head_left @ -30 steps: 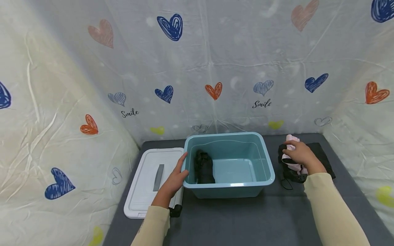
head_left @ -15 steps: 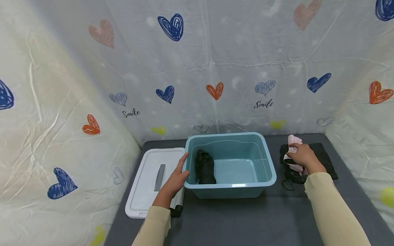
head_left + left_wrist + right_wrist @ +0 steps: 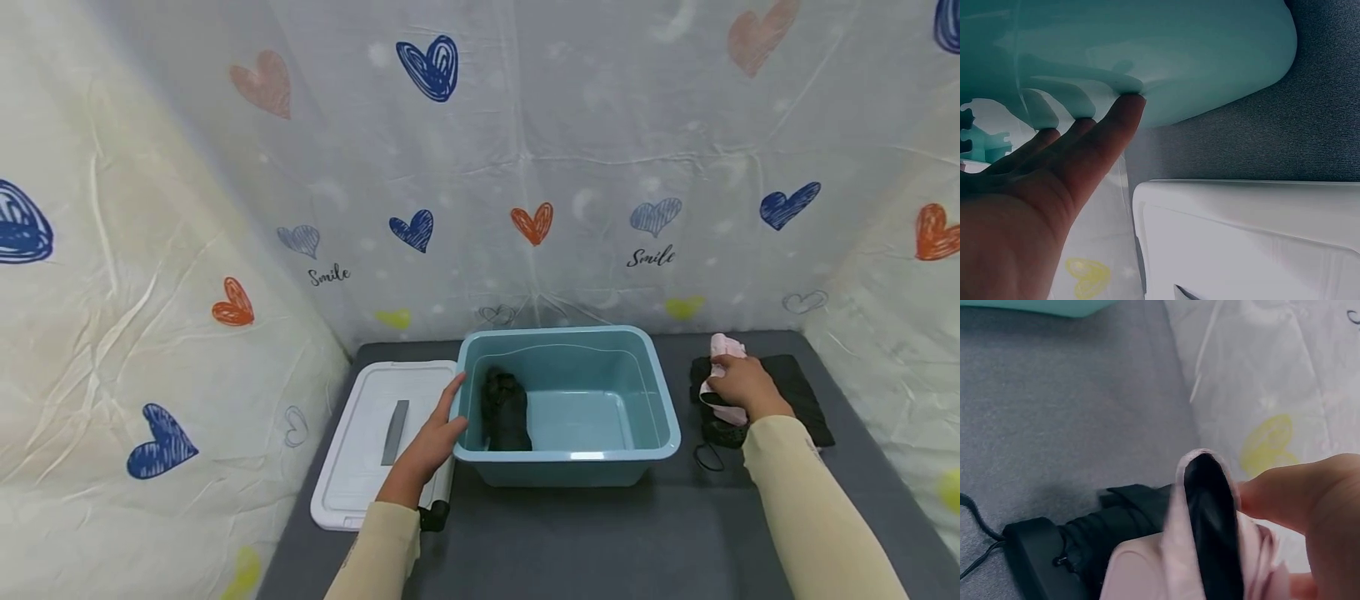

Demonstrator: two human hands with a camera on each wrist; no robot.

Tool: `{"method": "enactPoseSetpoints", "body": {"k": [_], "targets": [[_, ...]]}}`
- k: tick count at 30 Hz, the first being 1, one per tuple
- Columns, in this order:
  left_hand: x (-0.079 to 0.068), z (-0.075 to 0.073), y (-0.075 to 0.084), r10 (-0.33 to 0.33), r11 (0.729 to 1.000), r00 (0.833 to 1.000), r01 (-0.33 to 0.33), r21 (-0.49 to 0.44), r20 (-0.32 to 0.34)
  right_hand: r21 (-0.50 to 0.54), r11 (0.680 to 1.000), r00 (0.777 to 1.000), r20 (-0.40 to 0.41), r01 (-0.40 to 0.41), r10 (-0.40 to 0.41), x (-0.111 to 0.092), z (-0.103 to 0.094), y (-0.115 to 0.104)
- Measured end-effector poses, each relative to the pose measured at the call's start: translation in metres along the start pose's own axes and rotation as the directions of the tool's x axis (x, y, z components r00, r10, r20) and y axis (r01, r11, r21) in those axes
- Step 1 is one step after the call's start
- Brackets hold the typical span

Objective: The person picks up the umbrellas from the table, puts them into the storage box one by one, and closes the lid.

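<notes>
My left hand (image 3: 427,446) touches the outer left wall of a teal plastic bin (image 3: 562,475) with straight fingers; the left wrist view shows their fingertips (image 3: 1129,103) against it. Inside the bin, at its left end, lies a black crumpled bundle (image 3: 507,412). To the right of the bin, my right hand (image 3: 742,387) grips a pink folded umbrella (image 3: 1175,562) with black lining, its thumb on the fabric; the other fingers are mostly hidden. Beside and partly under it lies a black folded umbrella (image 3: 1085,550) with a wrist cord (image 3: 708,457).
A white lid (image 3: 360,442) with a grey handle (image 3: 395,432) lies left of the bin. Flat black fabric (image 3: 798,392) lies beyond the right hand. The grey tabletop (image 3: 585,542) ends at a heart-printed curtain (image 3: 480,275) behind and at both sides.
My right hand has shifted slightly and closed further over the pink umbrella. The whole head view has drifted a little; the left hand stays at the bin.
</notes>
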State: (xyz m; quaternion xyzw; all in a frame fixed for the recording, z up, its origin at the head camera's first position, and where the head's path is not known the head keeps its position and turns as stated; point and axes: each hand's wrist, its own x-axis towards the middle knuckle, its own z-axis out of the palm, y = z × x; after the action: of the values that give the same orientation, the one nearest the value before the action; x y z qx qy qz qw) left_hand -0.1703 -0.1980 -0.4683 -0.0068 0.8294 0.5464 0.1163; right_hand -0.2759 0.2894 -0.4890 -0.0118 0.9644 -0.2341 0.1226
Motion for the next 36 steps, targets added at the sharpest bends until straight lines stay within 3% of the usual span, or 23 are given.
{"method": "enactPoseSetpoints", "body": {"k": [5,9,17,27,30,36], "targets": [[-0.010,0.000,0.017,0.003,1.000,1.000,-0.004,0.007,0.025,0.049,0.995,0.996,0.034,-0.088,0.086,-0.002,0.004,0.005],[-0.012,0.002,0.019,0.003,1.000,0.999,-0.003,0.002,0.034,0.063,0.989,0.991,0.038,-0.132,0.130,-0.004,0.007,0.008],[-0.010,0.002,0.013,0.013,1.000,0.999,-0.012,-0.012,0.052,0.057,0.992,0.993,-0.017,-0.113,0.114,-0.005,0.013,0.011],[-0.011,0.002,0.014,0.012,1.000,0.999,-0.012,-0.011,0.034,0.088,0.987,0.981,-0.125,-0.137,0.147,0.000,0.021,0.006],[-0.008,0.001,0.011,0.014,1.000,0.999,-0.014,-0.009,0.031,0.087,0.988,0.981,-0.134,-0.128,0.139,-0.001,0.022,0.004],[0.006,0.000,-0.012,0.012,1.000,1.000,-0.012,-0.010,0.010,0.075,0.994,0.982,-0.166,-0.080,0.092,-0.004,0.021,0.002]]}}
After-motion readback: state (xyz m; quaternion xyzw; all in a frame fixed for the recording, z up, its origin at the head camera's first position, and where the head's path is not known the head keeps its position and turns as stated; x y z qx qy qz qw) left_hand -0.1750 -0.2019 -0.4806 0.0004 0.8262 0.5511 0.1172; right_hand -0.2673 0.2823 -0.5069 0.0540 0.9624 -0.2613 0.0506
